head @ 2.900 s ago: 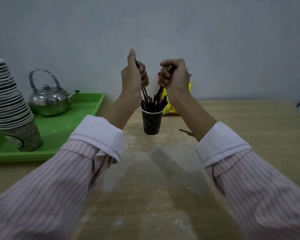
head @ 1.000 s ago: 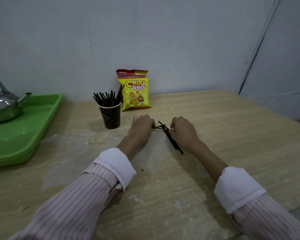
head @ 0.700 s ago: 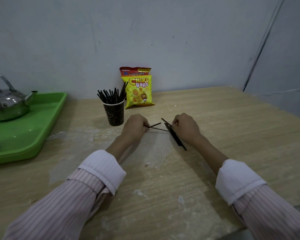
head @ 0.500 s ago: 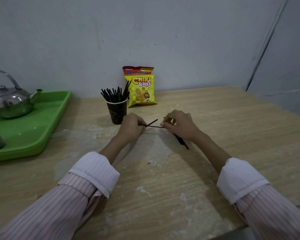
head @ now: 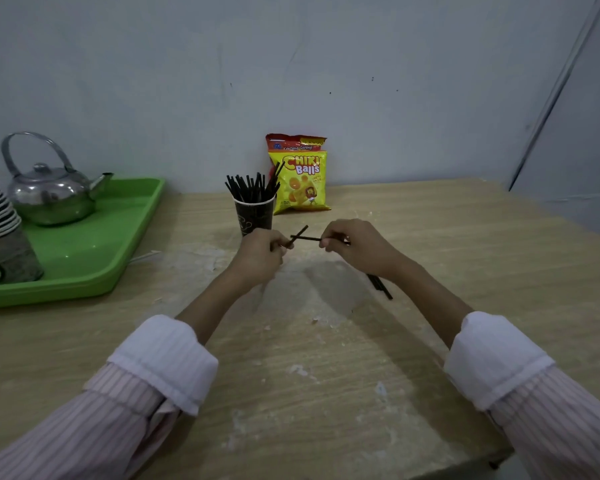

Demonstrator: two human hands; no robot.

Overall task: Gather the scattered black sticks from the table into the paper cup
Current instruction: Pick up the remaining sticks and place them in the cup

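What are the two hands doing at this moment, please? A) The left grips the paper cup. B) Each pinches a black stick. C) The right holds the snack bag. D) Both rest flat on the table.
B: the left hand pinches one black stick and the right hand pinches a second stick, the two crossing in this view near the paper cup.
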